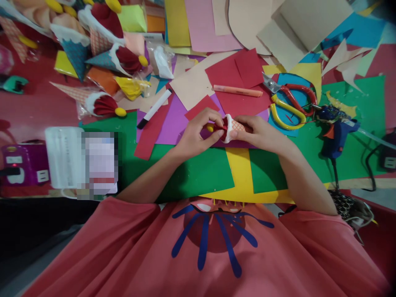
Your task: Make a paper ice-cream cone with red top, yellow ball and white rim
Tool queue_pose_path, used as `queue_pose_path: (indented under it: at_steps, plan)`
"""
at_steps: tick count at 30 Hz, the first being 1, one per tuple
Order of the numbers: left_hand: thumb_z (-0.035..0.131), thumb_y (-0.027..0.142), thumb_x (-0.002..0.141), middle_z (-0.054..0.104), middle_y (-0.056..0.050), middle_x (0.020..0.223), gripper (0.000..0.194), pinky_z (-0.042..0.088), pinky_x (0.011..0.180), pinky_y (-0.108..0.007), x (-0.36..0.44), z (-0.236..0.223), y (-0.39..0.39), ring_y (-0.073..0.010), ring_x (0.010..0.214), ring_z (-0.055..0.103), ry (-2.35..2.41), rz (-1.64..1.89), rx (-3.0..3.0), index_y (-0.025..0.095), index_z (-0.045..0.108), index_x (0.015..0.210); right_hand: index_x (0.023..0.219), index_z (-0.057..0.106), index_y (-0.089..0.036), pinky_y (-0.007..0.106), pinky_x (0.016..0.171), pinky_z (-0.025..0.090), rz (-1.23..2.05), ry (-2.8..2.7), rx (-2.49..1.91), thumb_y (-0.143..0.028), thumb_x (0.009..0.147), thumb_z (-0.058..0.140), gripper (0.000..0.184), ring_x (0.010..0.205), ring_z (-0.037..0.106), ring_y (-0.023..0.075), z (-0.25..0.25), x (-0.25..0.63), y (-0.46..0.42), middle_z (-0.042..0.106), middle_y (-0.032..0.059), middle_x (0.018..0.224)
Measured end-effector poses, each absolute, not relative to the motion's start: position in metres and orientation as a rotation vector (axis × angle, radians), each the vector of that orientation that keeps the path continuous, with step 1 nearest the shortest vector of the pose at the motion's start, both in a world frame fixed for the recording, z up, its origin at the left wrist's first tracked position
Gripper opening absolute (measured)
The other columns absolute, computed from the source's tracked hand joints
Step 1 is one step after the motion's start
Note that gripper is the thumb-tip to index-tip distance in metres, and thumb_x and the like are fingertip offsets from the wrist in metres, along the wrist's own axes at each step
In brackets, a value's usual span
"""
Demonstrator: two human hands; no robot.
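Observation:
Between my two hands, above the green and purple sheets, is a small paper ice cream cone (229, 128) lying sideways. It has an orange checked cone, a white wavy rim and a dark red top with a yellow tip. My left hand (199, 132) pinches the red top, its thumb and fingers closed about it. My right hand (262, 131) grips the checked cone from the other end, the thumb lying along its side. Part of the cone is hidden behind the fingers. Just beyond the hands lies an orange marker (238, 90) on red paper.
Scissors (291, 99) and a blue glue gun (337, 128) lie to the right, with a cable. Several finished paper cones (71, 45) are piled at the upper left. A black-and-white marker (154, 108), a phone (102, 165) and a purple power socket (24, 165) are at left.

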State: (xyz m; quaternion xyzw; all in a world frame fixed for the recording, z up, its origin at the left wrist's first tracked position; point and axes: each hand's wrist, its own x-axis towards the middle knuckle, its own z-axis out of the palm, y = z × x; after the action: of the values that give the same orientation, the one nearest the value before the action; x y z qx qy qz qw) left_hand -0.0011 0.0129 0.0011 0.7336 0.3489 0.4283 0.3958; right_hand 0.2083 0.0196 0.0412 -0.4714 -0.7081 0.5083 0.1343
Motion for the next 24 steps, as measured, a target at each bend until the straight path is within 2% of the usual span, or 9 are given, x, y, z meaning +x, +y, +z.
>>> queue_pose_path:
  at_steps: [9, 24]
  plan:
    - [0.06, 0.04, 0.091, 0.063, -0.003, 0.093, 0.02, 0.052, 0.076, -0.025, -0.0018, 0.0002, 0.0126, -0.0131, 0.089, 0.063, 0.913, 1.048, 1.835, 0.021, 0.057, 0.092, 0.085, 0.06, -0.013, 0.028, 0.055, 0.021, 1.482, -2.023, -1.385, -0.069, 0.083, 0.054, 0.056, 0.06, 0.035, 0.009, 0.0405, 0.2073, 0.0201, 0.044, -0.0029, 0.068]
    - [0.059, 0.04, 0.091, 0.062, -0.002, 0.093, 0.019, 0.053, 0.076, -0.025, -0.001, 0.0019, 0.0124, -0.0125, 0.089, 0.063, 0.918, 1.038, 1.819, 0.021, 0.056, 0.092, 0.081, 0.057, -0.016, 0.028, 0.055, 0.019, 1.535, -1.983, -1.365, -0.065, 0.086, 0.054, 0.05, 0.059, 0.032, 0.0088, 0.0398, 0.208, 0.0199, 0.042, -0.0037, 0.067]
